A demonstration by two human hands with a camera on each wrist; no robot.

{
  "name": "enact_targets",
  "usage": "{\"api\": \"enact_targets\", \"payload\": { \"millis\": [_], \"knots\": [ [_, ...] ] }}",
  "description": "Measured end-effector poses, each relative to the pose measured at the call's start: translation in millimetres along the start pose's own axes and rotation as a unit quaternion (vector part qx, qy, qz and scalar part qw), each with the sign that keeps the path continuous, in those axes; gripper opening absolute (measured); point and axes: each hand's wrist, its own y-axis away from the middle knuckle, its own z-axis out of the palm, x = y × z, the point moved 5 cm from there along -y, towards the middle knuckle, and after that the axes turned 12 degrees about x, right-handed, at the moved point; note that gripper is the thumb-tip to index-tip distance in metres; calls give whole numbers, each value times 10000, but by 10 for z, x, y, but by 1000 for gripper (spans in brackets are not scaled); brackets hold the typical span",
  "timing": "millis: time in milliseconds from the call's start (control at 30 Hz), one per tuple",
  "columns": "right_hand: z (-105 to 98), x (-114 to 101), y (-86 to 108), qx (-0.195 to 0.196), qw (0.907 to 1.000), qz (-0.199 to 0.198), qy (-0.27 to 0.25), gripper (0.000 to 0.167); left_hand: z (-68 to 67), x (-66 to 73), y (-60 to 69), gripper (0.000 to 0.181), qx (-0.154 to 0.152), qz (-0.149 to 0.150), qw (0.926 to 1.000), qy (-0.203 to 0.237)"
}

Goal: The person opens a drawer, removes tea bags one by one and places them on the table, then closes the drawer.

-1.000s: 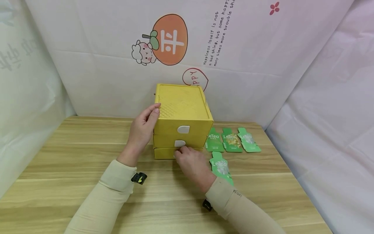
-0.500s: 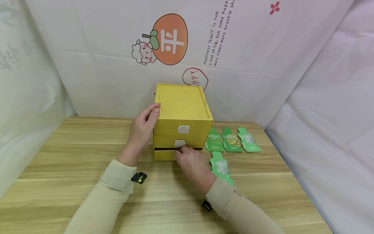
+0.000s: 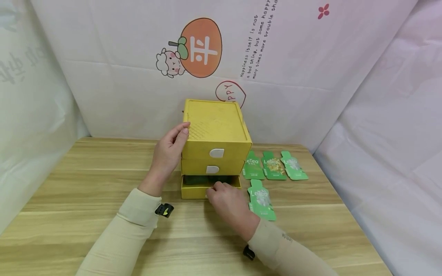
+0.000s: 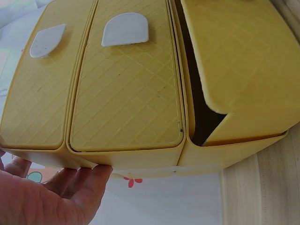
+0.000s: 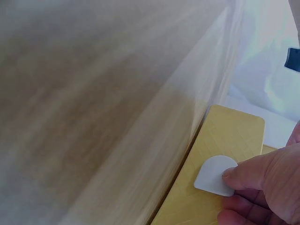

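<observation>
A yellow drawer cabinet (image 3: 217, 119) with three stacked drawers stands on the wooden table. My left hand (image 3: 165, 155) rests against its left side, fingertips at the top edge; in the left wrist view its fingers (image 4: 91, 190) lie along the side wall. Low at the front, my right hand (image 3: 231, 207) pinches the white handle (image 5: 213, 176) of the bottom drawer (image 3: 193, 193). That drawer stands partly pulled out, with something dark green (image 3: 195, 179) inside, too shaded to tell. The upper two drawers are closed, each with its white handle (image 3: 216, 153) showing.
Right of the cabinet lie several green LeTea packets: a row with a packet (image 3: 274, 166) in its middle, and one packet (image 3: 261, 201) nearer the front. A white printed cloth (image 3: 138, 96) hangs behind the cabinet and along both sides.
The bottom drawer has slid out toward me from closed, drawn by my right hand, and its inside now shows. My left hand has kept its place on the cabinet.
</observation>
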Motion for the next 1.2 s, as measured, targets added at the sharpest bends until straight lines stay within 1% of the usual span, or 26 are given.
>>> {"api": "enact_targets", "payload": {
  "millis": [467,733,1000,1200],
  "knots": [
    [-176,-138,155,-364,9991,-197,-23,8,5,9,0,52,-51,2,10000,-32],
    [-261,-212,266,-268,9991,-310,-96,15,7,-5,-2,51,-39,-6,10000,-69],
    [-359,-274,361,-135,9991,-340,-200,15,4,-1,0,53,-61,28,9999,-76],
    [-407,-303,404,-386,9981,-380,-303,11,6,-4,1,55,-87,28,9999,-69]
  ]
}}
